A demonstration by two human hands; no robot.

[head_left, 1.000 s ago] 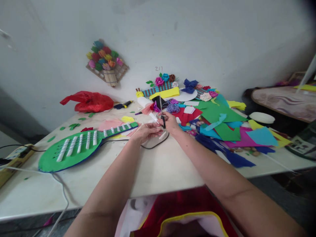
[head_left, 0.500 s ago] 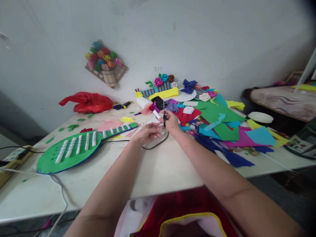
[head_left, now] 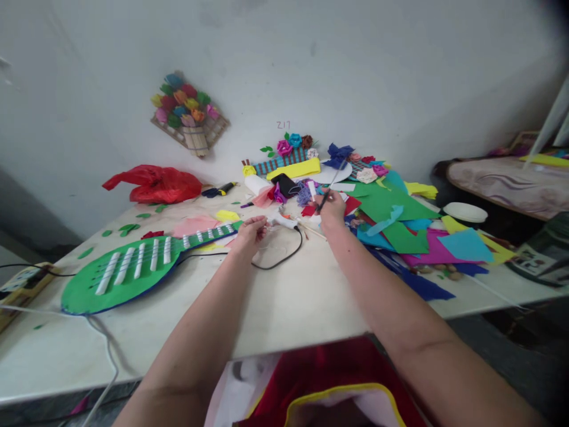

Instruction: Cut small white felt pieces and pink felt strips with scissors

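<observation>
My right hand [head_left: 332, 207] is closed on a pair of scissors [head_left: 326, 193], blades pointing up and away, over the coloured paper pile [head_left: 400, 219]. My left hand [head_left: 251, 230] is pinched on a small white piece, too small to name, just right of the neck of a green paper guitar [head_left: 133, 270] with white strips. A black cable [head_left: 280, 258] loops on the table between my hands. A white glue gun [head_left: 284, 222] lies near my left fingertips.
A red plastic bag [head_left: 153, 184] lies at the back left. Paper flowers [head_left: 293, 145] and a black phone [head_left: 284, 184] sit by the wall. A flower craft [head_left: 189, 112] hangs on the wall. White plates [head_left: 464, 211] rest at right. A power strip [head_left: 26, 279] sits at far left.
My right hand moved right and away with the scissors, toward the paper pile. My left hand drew slightly left and closed into a pinch.
</observation>
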